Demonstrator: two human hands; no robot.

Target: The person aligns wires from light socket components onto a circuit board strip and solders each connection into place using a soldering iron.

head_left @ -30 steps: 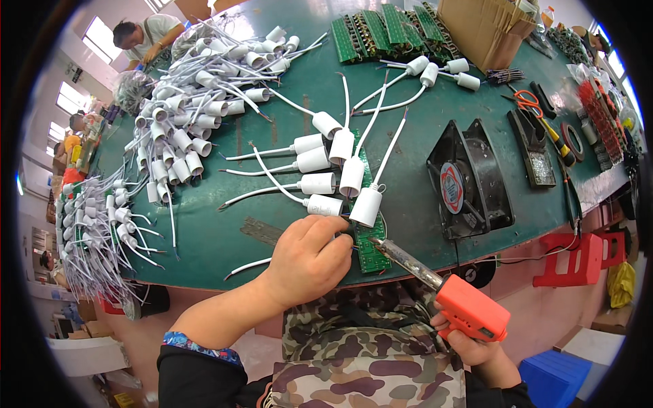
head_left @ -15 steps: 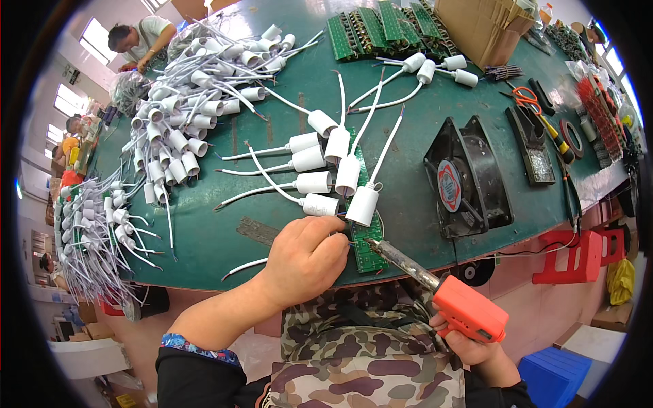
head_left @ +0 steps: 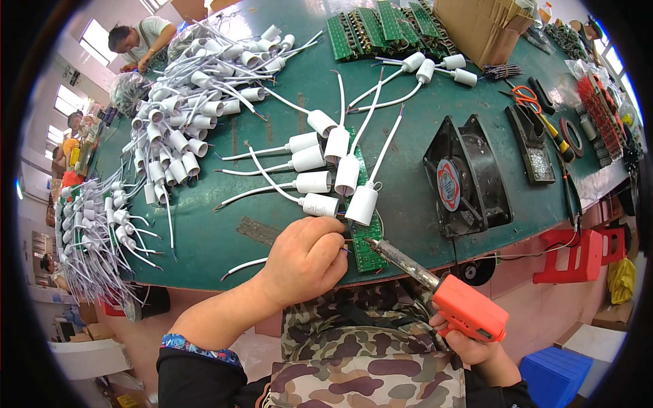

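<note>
My left hand (head_left: 306,255) is closed in a pinch at the left edge of a narrow green circuit board (head_left: 367,258). A thin wire shows at its fingertips, and a white cable (head_left: 245,268) runs in under the hand; whatever is inside the palm is hidden. My right hand (head_left: 473,347) grips the red handle of a soldering iron (head_left: 469,309). The iron's tip is at the board, close to the wire; I cannot tell if they touch. Several white lamp holders (head_left: 313,181) with cables lie along and over the board's far part.
A black fan (head_left: 469,180) stands right of the board. Heaps of white lamp holders (head_left: 183,143) cover the left side. Stacked circuit boards (head_left: 388,30) and a cardboard box (head_left: 483,30) are at the back. Orange scissors (head_left: 525,98) lie right; a person (head_left: 143,41) works far left.
My left hand's fingers have shifted slightly, and the thin wire at the fingertips now shows more clearly over the board. The soldering iron has hardly moved.
</note>
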